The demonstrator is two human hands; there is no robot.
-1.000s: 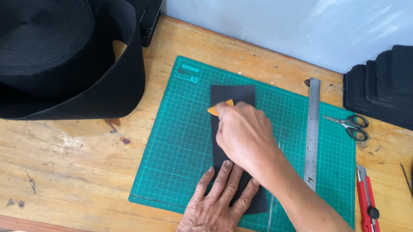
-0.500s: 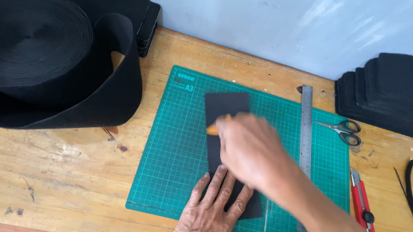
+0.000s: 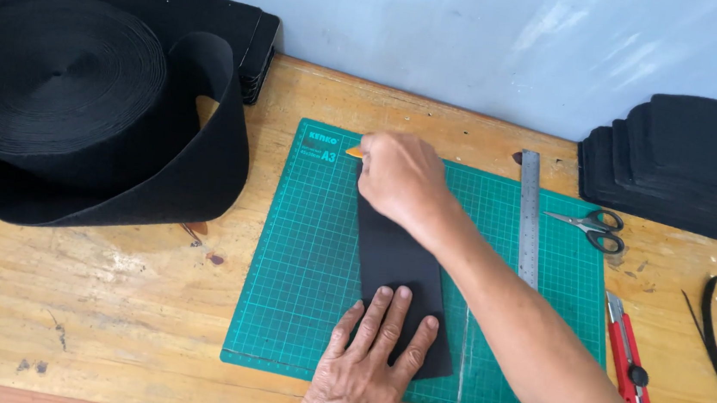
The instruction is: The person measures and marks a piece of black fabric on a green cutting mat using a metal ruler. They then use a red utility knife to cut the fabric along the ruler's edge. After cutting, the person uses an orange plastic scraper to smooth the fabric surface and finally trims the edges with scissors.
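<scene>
Pale blue wall backs a wooden surface (image 3: 88, 325) that fills the frame, and I see its near edge along the bottom left. At centre lies one green cutting mat (image 3: 297, 308), its left and lower borders bare, with open wood between it and the big roll. On the mat lies one black fabric strip (image 3: 397, 257), running from upper centre down toward the mat's lower edge, tilted slightly rightward.

My left hand (image 3: 369, 375) is flat and released, fingers spread, pressing the strip's lower end near the bottom of the frame. My right hand (image 3: 399, 179) is clenched at the strip's upper end, close to the mat's top edge, grasping a small orange-yellow marker piece (image 3: 353, 151) whose tip pokes out to the left; I cannot tell exactly what kind of tool it is.

Upper left holds one large roll of black webbing (image 3: 57, 89), its loose tail curling toward the mat's left edge but apart from it, in front of a flat black stack. One steel ruler (image 3: 529, 216) lies upright along the mat's right side. Right of it, on bare wood, lie one pair of scissors (image 3: 594, 229) and one red utility knife (image 3: 628, 359), well apart. One stack of cut black pieces (image 3: 681, 165) sits upper right, and one thin black offcut (image 3: 713, 345) curves at the right edge.
</scene>
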